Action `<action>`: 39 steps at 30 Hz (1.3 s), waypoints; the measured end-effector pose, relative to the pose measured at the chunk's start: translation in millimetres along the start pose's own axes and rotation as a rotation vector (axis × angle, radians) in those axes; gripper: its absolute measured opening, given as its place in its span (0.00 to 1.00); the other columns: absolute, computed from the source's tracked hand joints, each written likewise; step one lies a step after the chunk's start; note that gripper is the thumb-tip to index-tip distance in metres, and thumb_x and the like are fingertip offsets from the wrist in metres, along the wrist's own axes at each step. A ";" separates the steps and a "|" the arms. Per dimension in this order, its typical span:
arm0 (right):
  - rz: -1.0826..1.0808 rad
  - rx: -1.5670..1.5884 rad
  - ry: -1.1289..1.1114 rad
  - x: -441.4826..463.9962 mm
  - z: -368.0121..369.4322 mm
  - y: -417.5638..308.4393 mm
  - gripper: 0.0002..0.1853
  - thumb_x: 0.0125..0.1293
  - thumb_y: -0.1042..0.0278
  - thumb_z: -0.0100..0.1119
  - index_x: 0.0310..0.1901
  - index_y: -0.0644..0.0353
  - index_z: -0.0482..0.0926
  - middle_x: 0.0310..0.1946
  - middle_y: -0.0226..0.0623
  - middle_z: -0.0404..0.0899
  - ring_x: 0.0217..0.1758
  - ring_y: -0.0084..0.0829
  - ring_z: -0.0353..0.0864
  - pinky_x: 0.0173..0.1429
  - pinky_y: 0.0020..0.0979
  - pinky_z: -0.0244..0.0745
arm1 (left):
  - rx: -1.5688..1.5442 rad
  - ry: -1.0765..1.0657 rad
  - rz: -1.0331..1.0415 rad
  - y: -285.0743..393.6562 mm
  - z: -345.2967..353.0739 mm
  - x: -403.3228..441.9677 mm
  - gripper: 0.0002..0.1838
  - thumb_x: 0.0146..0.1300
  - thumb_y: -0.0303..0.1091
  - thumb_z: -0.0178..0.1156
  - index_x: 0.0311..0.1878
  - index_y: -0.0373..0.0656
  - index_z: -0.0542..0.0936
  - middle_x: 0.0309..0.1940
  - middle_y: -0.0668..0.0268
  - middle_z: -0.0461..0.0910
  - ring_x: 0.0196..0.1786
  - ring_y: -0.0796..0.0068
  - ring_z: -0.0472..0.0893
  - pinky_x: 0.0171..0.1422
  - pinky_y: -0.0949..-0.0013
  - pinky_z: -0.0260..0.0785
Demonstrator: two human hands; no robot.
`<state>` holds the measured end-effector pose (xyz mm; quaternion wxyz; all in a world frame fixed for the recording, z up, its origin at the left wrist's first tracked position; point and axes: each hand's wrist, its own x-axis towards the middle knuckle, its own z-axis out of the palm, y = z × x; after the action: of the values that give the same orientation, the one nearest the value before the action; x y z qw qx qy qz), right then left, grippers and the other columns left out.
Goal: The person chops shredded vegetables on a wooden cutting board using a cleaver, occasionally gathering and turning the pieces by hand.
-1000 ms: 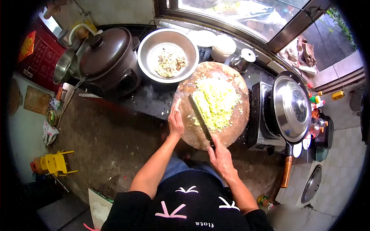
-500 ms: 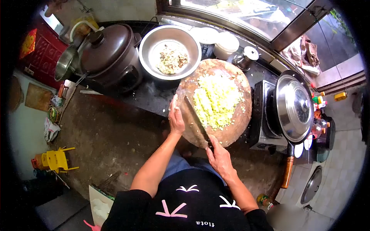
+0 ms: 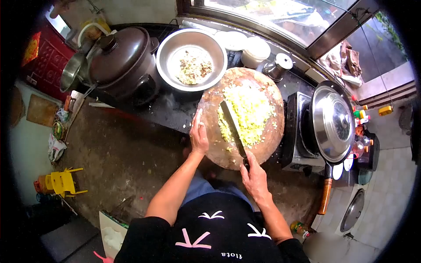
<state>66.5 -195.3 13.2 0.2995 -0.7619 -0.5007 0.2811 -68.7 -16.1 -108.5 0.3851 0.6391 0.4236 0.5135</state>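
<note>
Mid-chop on pale green veg (image 3: 252,111), probably
Gripping knife (image 3: 233,129) in right hand (image 3: 255,177), bracing left edge of board (image 3: 219,151) with unclenched left hand (image 3: 199,136); best steady it for next cut.

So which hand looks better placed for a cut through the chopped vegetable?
Probably the right hand: it holds the knife, which reaches in among the chopped vegetable. The left hand holds no tool and lies at the edge of the round board.

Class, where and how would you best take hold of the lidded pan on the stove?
Probably by the wooden handle, fingers wrapped around it from the near side: it is long, narrow and juts past the near edge of the stove, clear of the lid.
</note>
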 end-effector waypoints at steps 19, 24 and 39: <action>-0.037 -0.235 0.029 26.6 -1.9 29.9 0.24 0.68 0.70 0.56 0.64 0.56 0.66 0.50 0.56 0.79 0.48 0.58 0.80 0.50 0.48 0.77 | 0.138 -0.036 0.052 -13.4 0.3 -7.2 0.30 0.77 0.47 0.35 0.69 0.33 0.67 0.67 0.47 0.69 0.69 0.50 0.69 0.71 0.60 0.59; -0.085 -0.073 0.120 19.6 3.6 19.8 0.24 0.68 0.69 0.55 0.66 0.56 0.66 0.53 0.56 0.78 0.52 0.57 0.80 0.54 0.48 0.77 | 0.099 -0.023 0.017 -8.4 1.9 -1.9 0.27 0.71 0.38 0.40 0.67 0.29 0.68 0.66 0.43 0.69 0.71 0.45 0.67 0.75 0.56 0.56; -0.010 -0.043 -0.010 36.5 -5.9 2.6 0.25 0.69 0.68 0.56 0.65 0.62 0.66 0.47 0.62 0.78 0.51 0.60 0.78 0.54 0.48 0.74 | 0.122 -0.041 0.015 -5.8 1.9 -1.2 0.27 0.72 0.37 0.39 0.67 0.28 0.68 0.66 0.42 0.69 0.71 0.44 0.66 0.76 0.55 0.55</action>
<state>84.7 -163.2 10.4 0.2820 -0.7643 -0.5119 0.2726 -67.8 -15.3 -114.6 0.3501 0.6750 0.4416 0.4763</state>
